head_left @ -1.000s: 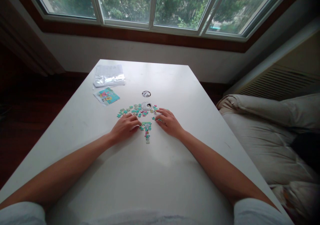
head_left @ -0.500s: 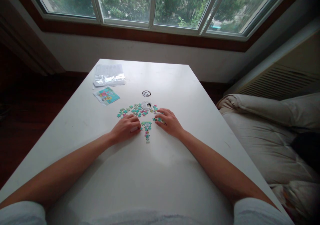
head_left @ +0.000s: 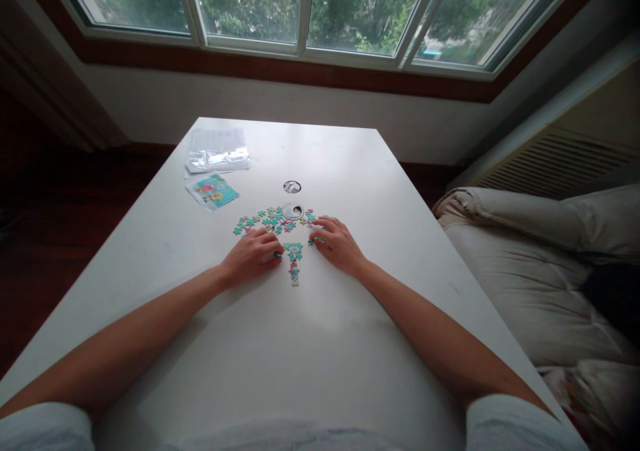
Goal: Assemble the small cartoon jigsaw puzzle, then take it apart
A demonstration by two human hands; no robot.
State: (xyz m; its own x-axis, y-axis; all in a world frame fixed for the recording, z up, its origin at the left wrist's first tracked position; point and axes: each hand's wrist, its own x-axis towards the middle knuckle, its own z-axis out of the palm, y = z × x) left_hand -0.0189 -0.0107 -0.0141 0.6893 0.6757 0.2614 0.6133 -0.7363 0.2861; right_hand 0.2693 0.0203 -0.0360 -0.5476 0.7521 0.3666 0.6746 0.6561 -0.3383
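Observation:
A small partly joined jigsaw puzzle (head_left: 294, 257), wide at the top with a narrow strip below, lies between my hands. My left hand (head_left: 256, 254) is just left of it, its fingers curled and pinching a small greenish puzzle piece (head_left: 277, 255). On the other side, my right hand (head_left: 337, 244) rests with bent fingers drawn together around a small puzzle piece (head_left: 311, 241); its palm hides other pieces partly. Loose puzzle pieces (head_left: 273, 217), green, pink and yellow, are spread in an arc just beyond both hands.
A round silvery tin or lid (head_left: 293, 211) sits among the loose pieces, with a smaller round disc (head_left: 292, 187) behind it. A colourful picture card (head_left: 215, 191) and clear plastic packaging (head_left: 217, 149) lie at the table's (head_left: 310, 351) far left. A beige couch (head_left: 520, 264) stands right.
The fingers of my right hand have closed in over the pieces beneath them. In my left hand, the greenish piece now shows at the fingertips. The joined puzzle stays in place.

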